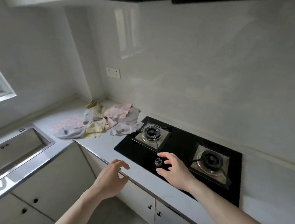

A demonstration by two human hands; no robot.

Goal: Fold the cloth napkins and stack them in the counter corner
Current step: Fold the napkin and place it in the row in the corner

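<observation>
A loose heap of several cloth napkins (99,120) lies unfolded on the white counter (100,144) near the inner corner: pink, grey, pale yellow and checked pieces overlapping. One grey napkin (125,129) spreads toward the stove. My left hand (110,179) hovers over the counter's front edge, fingers apart, holding nothing. My right hand (173,170) is over the black stove top, fingers spread around a small knob (158,161), empty. Both hands are well short of the napkins.
A black glass gas stove (178,144) with two burners fills the counter's right part. A steel sink (18,149) is set in at the left. White cabinet doors run below. A wall socket (113,72) sits above the corner, and a window is at far left.
</observation>
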